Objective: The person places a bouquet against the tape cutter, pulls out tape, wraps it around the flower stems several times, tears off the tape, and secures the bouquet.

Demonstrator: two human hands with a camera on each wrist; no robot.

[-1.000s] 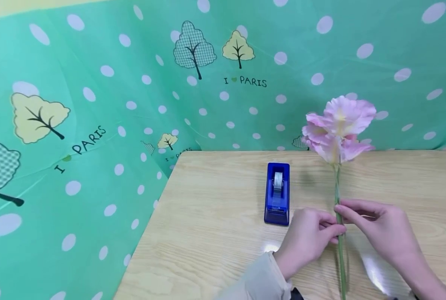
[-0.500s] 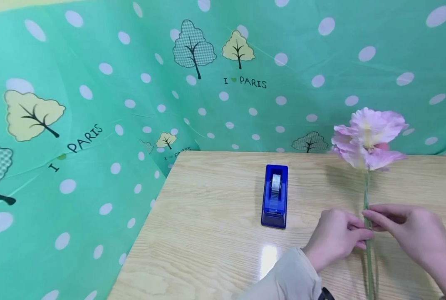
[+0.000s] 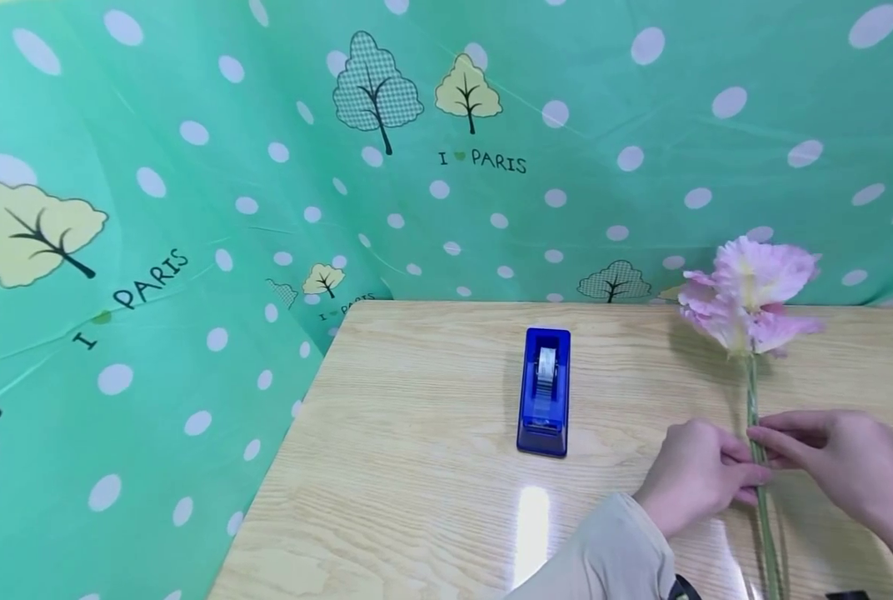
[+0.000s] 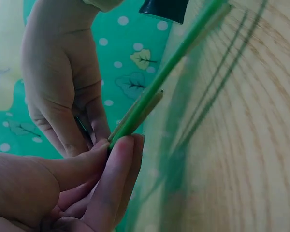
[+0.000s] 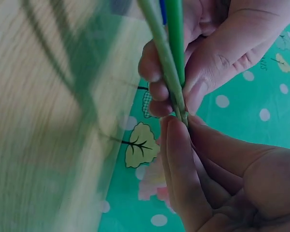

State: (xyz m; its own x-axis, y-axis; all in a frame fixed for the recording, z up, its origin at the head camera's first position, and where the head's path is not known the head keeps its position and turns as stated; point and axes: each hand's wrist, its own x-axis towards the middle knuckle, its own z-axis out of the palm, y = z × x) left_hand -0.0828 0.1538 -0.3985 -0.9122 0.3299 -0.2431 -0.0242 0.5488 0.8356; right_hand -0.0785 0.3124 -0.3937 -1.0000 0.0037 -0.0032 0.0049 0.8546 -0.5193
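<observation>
Upright in the head view is a ruffled pink blossom (image 3: 750, 292), seemingly artificial, at the table's right side. Two stems run side by side below it, a bright green stem (image 5: 174, 38) and a paler stem (image 5: 159, 43) in the right wrist view. My left hand (image 3: 705, 471) pinches the stems between thumb and fingers. Just above it, my right hand (image 3: 844, 462) pinches the same stems with thumb and fingertips. The hands are close together, and fingers hide part of the stems there. Whether the pink petals belong to one or two blossoms I cannot tell.
A blue tape dispenser (image 3: 555, 429) with a roll of clear tape stands left of the hands on the wooden table (image 3: 386, 433). Behind and to the left hangs a green dotted cloth (image 3: 604, 67). Light glares off the tabletop near the left sleeve (image 3: 615, 550).
Both hands and the flower have moved right in the head view, and the blossom has come lower. The grip on the stems looks the same throughout. The tape dispenser shifts slightly left with the view.
</observation>
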